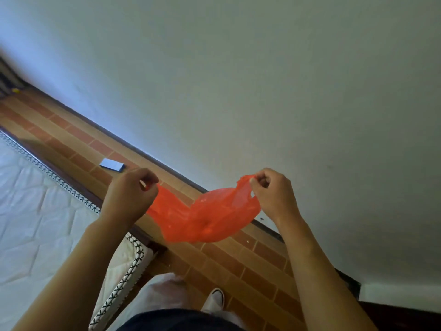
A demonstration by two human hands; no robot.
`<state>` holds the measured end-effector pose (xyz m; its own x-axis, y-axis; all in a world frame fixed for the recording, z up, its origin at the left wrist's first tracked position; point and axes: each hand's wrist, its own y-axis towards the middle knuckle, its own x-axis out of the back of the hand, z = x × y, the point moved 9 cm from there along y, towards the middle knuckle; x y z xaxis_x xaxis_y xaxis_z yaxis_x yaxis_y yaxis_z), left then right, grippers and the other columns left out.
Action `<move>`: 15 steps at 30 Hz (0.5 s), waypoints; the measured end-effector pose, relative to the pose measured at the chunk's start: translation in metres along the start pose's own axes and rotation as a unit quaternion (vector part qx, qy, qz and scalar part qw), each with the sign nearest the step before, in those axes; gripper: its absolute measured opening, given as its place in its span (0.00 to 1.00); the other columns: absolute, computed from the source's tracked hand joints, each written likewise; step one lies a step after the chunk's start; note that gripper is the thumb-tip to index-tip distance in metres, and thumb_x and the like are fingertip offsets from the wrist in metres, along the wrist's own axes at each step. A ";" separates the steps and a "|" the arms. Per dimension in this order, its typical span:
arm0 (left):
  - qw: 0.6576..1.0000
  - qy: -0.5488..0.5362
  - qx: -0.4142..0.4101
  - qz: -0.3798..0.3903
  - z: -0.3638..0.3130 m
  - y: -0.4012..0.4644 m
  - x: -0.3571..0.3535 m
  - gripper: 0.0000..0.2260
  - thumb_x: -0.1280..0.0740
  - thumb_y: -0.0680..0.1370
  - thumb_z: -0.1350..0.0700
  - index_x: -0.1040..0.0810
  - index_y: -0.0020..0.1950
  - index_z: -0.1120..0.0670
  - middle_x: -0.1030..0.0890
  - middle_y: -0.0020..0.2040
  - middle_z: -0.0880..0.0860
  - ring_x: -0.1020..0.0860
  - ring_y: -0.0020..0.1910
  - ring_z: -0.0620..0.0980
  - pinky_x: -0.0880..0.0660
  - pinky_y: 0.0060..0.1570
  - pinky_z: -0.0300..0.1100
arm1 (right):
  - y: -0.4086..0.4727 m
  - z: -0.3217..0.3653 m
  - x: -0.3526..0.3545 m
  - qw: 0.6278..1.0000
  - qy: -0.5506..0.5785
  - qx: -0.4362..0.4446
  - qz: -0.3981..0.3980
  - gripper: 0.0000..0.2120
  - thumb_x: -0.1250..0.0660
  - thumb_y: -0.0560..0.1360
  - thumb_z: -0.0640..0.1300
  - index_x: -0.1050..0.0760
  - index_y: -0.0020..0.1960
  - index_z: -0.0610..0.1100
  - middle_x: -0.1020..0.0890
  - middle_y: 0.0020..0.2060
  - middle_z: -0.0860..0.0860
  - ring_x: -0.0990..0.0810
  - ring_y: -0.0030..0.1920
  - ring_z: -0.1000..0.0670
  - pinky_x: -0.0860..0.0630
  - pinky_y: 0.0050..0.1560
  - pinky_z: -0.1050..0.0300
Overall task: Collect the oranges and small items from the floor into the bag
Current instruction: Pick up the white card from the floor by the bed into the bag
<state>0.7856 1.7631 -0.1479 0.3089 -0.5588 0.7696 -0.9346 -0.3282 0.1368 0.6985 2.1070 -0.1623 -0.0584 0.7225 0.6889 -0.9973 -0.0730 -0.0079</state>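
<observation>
The thin orange-red plastic bag (205,217) hangs in the air above the floor (238,259), stretched wide and crumpled between its two upper ends, its middle sagging down, and it looks slightly transparent.

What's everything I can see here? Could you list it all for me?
Plastic bag: one, orange-red, stretched in the air between both hands.
Flat box: one, blue-grey, on the floor by the wall.
Small object: one, yellow, far floor; too small to identify.
Mattress: one, white quilted, left.
Floor: brown brick-pattern tiles.
Wall: white.
Shoe: one, white, below.
Left hand: pinching the bag.
Right hand: pinching the bag.
</observation>
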 end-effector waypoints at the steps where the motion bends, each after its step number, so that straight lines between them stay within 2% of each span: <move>1: 1.000 0.002 0.003 -0.012 0.000 0.003 0.004 0.10 0.25 0.71 0.63 0.16 0.42 0.48 0.19 0.37 0.41 0.21 0.35 0.41 0.24 0.43 0.44 | 0.009 0.004 -0.002 1.000 0.003 0.007 0.003 0.06 0.32 0.81 0.47 0.21 0.45 0.49 0.17 0.37 0.55 0.17 0.38 0.55 0.19 0.38 0.59; 5: 0.999 -0.004 0.034 -0.040 0.005 0.021 0.014 0.08 0.25 0.71 0.65 0.15 0.43 0.51 0.19 0.37 0.41 0.21 0.35 0.41 0.26 0.44 0.43 | 0.042 0.022 -0.013 0.999 0.014 0.031 0.021 0.06 0.31 0.81 0.46 0.20 0.46 0.48 0.17 0.38 0.54 0.18 0.39 0.55 0.25 0.37 0.65; 9: 0.997 -0.012 0.052 -0.062 0.021 0.041 0.022 0.08 0.26 0.71 0.65 0.15 0.43 0.51 0.19 0.37 0.42 0.21 0.35 0.42 0.22 0.45 0.46 | 0.076 0.044 -0.031 0.998 0.015 0.048 0.041 0.05 0.31 0.81 0.46 0.19 0.46 0.48 0.17 0.38 0.55 0.18 0.39 0.56 0.25 0.37 0.66; 15: 0.992 -0.035 0.089 -0.085 0.067 0.079 0.029 0.08 0.25 0.72 0.65 0.15 0.44 0.51 0.18 0.37 0.45 0.20 0.35 0.43 0.24 0.45 0.45 | 0.124 0.082 -0.075 0.995 -0.007 0.071 0.076 0.05 0.31 0.80 0.46 0.19 0.46 0.48 0.17 0.38 0.54 0.18 0.38 0.56 0.29 0.33 0.71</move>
<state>0.7327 1.6705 -0.1565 0.4773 -0.5335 0.6983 -0.8240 -0.5477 0.1448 0.5823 1.9876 -0.1555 -0.2064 0.6862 0.6975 -0.9607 -0.2774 -0.0115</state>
